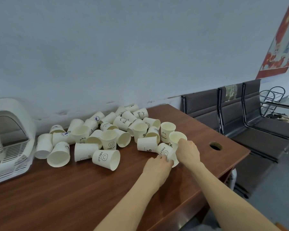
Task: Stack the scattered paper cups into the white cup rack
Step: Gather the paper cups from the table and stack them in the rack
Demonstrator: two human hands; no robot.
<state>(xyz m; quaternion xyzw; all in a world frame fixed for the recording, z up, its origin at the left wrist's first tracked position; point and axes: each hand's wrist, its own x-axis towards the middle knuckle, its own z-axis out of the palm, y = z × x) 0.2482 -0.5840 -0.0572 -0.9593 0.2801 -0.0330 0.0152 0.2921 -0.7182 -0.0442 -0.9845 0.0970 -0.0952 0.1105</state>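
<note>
Item: both hands gathering paper cups at the 3 o'clock edge of the pile.
Left hand (158,164) grips the lying HELLO cup (165,151); right hand (188,150) pinches the rim of an upright cup (177,138). Scattered cups (107,135) cover the surface (73,189); white cup rack (12,157) sits at 9 o'clock (well apart). Advice: align mouths one way, nest gently, avoid crushing rims.

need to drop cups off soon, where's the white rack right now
In the head view the rack sits at the far left edge of the table, against the wall, just left of the cup pile and well away from both hands.
</note>
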